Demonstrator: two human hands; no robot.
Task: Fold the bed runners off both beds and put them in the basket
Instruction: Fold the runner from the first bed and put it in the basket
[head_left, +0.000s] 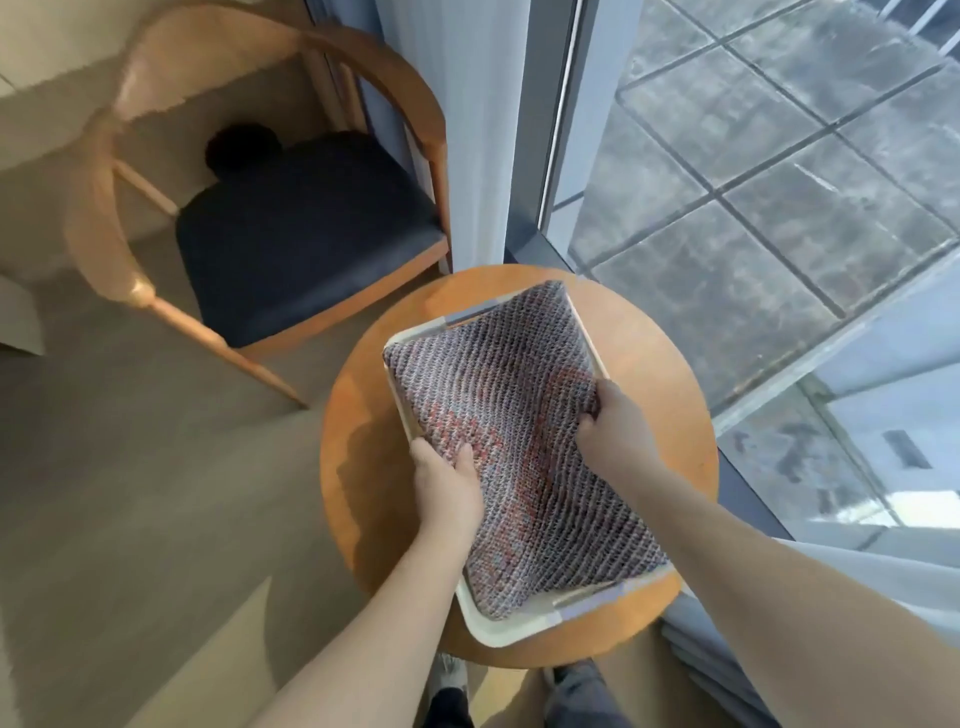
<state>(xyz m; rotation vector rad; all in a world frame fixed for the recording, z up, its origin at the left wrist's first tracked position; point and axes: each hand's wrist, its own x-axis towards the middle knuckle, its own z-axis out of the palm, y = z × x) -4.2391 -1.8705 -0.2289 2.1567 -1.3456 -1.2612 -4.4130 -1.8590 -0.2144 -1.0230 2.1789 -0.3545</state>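
A folded woven bed runner (519, 426), grey with red patches, lies in a white rectangular basket (498, 631) and fills it. The basket stands on a round wooden side table (358, 467). My left hand (447, 483) grips the runner's left edge at the basket's rim, thumb on top of the cloth. On the right edge, my right hand (613, 421) holds the runner with its fingers curled into the fabric. Both forearms reach in from the bottom of the view.
A wooden armchair (291, 234) with a dark blue seat stands to the left behind the table. A floor-length window (779, 182) and its frame run along the right, with a pale curtain (483, 130) beside it. Beige carpet (130, 493) lies to the left.
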